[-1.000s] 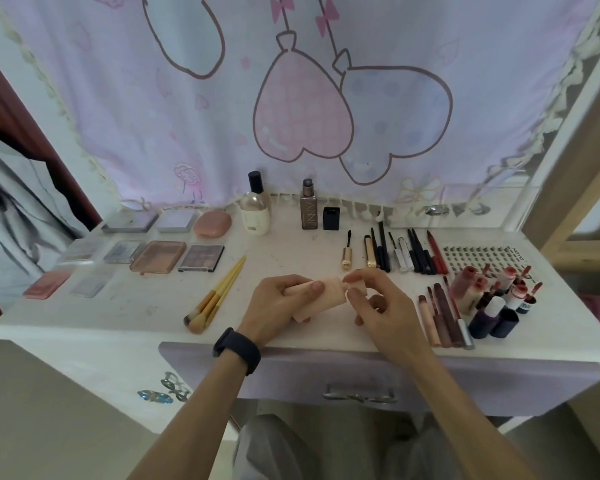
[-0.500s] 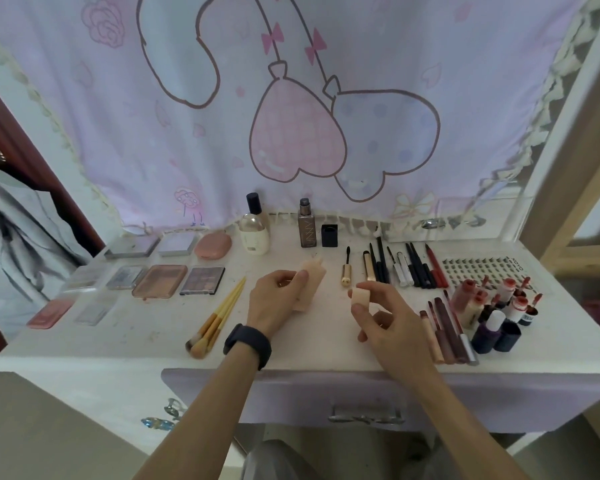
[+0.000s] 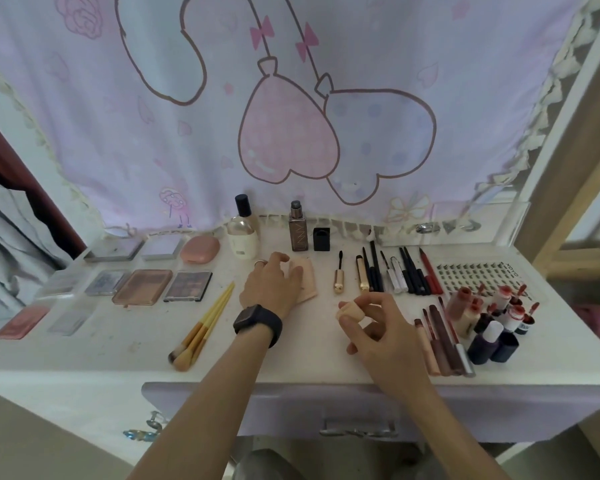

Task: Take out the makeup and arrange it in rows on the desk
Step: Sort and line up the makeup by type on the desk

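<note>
A beige squeeze tube (image 3: 307, 280) lies on the white desk (image 3: 84, 344), just in front of the bottles. My left hand (image 3: 272, 284) is on its left side, thumb over it and fingers curled; a black watch is on that wrist. Nearer the front, my right hand (image 3: 378, 327) pinches the tube's beige cap (image 3: 350, 311) between thumb and fingertips, held a little above the desk. Palettes (image 3: 142, 287) form rows at the left, and pencils and mascaras (image 3: 395, 271) form a row at the right.
Two bottles (image 3: 243, 233) and a black cap stand at the back by the curtain. Yellow brushes (image 3: 205, 323) lie left of my left arm. Lip products (image 3: 482, 323) and a lash tray (image 3: 471, 275) crowd the right. A lilac drawer (image 3: 361, 407) sits below the front edge.
The cap came off the tube. My left hand carried the tube back and laid it down by the bottles, while my right hand stayed near the front with the cap.
</note>
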Available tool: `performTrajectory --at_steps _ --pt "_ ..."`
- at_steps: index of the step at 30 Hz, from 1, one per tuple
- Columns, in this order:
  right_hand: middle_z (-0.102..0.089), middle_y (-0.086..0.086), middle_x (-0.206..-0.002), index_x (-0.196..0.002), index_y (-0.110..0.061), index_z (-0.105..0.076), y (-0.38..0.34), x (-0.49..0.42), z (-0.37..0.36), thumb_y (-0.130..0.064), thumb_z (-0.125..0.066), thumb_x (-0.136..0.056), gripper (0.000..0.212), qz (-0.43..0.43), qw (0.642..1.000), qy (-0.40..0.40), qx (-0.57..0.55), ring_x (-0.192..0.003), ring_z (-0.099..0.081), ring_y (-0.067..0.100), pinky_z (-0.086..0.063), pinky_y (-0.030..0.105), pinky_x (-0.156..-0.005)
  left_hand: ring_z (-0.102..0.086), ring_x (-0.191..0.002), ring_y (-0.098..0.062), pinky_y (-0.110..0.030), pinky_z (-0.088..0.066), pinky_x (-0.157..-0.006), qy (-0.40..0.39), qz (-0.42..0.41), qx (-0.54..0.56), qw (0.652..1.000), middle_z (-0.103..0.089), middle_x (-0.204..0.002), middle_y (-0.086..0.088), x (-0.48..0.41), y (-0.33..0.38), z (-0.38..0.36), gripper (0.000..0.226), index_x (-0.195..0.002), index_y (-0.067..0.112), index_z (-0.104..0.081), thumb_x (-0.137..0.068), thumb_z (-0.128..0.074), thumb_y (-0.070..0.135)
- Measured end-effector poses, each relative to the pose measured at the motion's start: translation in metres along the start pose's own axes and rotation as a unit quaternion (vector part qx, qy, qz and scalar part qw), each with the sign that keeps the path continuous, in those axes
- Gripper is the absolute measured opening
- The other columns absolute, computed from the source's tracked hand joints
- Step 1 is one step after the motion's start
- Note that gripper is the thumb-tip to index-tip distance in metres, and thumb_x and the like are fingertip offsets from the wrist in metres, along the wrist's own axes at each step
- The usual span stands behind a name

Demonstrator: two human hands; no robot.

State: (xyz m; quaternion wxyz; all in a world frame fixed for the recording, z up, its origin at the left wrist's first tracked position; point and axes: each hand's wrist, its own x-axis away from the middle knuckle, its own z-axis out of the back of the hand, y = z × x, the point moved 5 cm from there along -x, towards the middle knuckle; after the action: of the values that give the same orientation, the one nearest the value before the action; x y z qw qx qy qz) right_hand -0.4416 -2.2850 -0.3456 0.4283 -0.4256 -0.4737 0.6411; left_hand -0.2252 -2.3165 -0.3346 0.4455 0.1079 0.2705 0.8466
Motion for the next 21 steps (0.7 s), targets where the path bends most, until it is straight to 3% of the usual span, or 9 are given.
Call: performTrajectory --at_steps 5,9,12,14,18,21 --pt "-0.071 -0.016 -0.109 -0.118 -0.032 -0.054 -0.002 -0.002 -0.002 -0.027 -0.066 -0.095 0.027 -0.025 1.000 -0.002 -0.008 -0.067 -0.072 0.014 -0.055 0.021 -0.062 -0.044 -0.124 -0.023 -0.038 -0.041 -0.099 0.016 -0.098 -0.044 0.994 -0.054 -0.136 0.003 0.010 -0.007 -0.003 0.044 -0.134 0.041 -0.053 -0.094 -0.046 0.056" --pt "-0.066 -0.020 -0.110 -0.112 -0.038 -0.062 -0.012 -0.014 -0.005 -0.031 -0.066 -0.094 0.019 -0.023 0.999 -0.022 0.041 -0.077 -0.069 0.003 -0.056 0.025 -0.067 -0.041 -0.127 -0.022 -0.038 -0.037 -0.101 0.005 -0.106 -0.030 0.994 -0.056 -0.139 0.005 0.003 -0.013 -0.006 0.048 -0.140 0.039 -0.050 -0.094 -0.047 0.053" --pt "-0.063 -0.020 -0.102 -0.108 -0.038 -0.066 -0.025 -0.042 -0.007 -0.032 -0.073 -0.089 0.020 0.026 0.991 0.011 0.127 -0.079 -0.057 -0.002 -0.045 0.009 -0.069 -0.041 -0.127 -0.022 -0.038 -0.037 -0.101 0.012 -0.115 -0.036 0.993 -0.056 -0.139 0.007 0.003 -0.015 -0.008 0.048 -0.142 0.039 -0.048 -0.096 -0.046 0.053" --pt "-0.063 -0.019 -0.099 -0.107 -0.035 -0.066 -0.033 -0.066 -0.013 -0.032 -0.073 -0.089 0.020 0.045 0.981 0.009 0.190 -0.075 -0.053 0.000 -0.038 0.007 -0.066 -0.041 -0.127 -0.022 -0.038 -0.036 -0.101 0.015 -0.118 -0.039 0.992 -0.055 -0.140 0.007 0.003 -0.015 -0.008 0.049 -0.143 0.039 -0.047 -0.096 -0.045 0.052" --pt "-0.065 -0.014 -0.097 -0.101 -0.030 -0.061 -0.030 -0.112 -0.028 -0.038 -0.069 -0.089 0.016 0.035 0.949 -0.007 0.313 -0.088 -0.058 0.009 -0.043 0.027 -0.070 -0.040 -0.128 -0.021 -0.037 -0.034 -0.100 0.011 -0.117 -0.042 0.992 -0.053 -0.142 0.007 0.002 -0.015 -0.007 0.049 -0.145 0.038 -0.045 -0.097 -0.044 0.051" --pt "-0.066 -0.009 -0.100 -0.098 -0.035 -0.058 -0.021 -0.129 -0.038 -0.047 -0.062 -0.087 0.016 0.024 0.916 -0.027 0.401 -0.106 -0.057 0.018 -0.052 0.037 -0.080 -0.039 -0.128 -0.021 -0.037 -0.033 -0.100 0.012 -0.121 -0.045 0.992 -0.053 -0.142 0.006 0.001 -0.016 -0.007 0.049 -0.145 0.038 -0.044 -0.098 -0.043 0.051"
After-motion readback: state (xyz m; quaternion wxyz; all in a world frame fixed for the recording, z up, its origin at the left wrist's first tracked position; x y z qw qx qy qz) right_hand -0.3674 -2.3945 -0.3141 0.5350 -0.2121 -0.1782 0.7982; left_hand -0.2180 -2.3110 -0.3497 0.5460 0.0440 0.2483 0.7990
